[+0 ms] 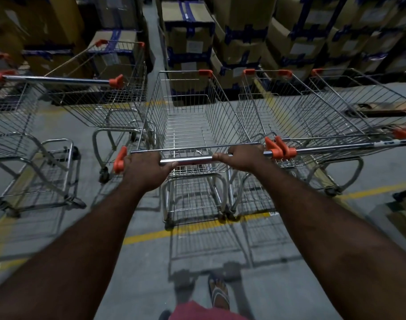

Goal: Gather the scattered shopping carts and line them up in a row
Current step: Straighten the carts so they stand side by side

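Observation:
A wire shopping cart [192,116] with orange corner caps stands straight ahead of me. My left hand [144,168] and my right hand [245,158] both grip its chrome handle bar [188,160]. Touching its right side is a second cart [296,121], facing the same way, its handle end meeting mine at the orange caps. On the left stands a third cart [109,98], set farther back and slightly angled. A fourth cart [12,116] is at the far left edge, closer to me.
Stacks of cardboard boxes [243,38] with blue tape wall off the far side, split by a narrow aisle [151,24]. Yellow floor lines [165,232] cross under the carts. My sandalled foot [219,294] is below the handle. A box [403,218] sits at right.

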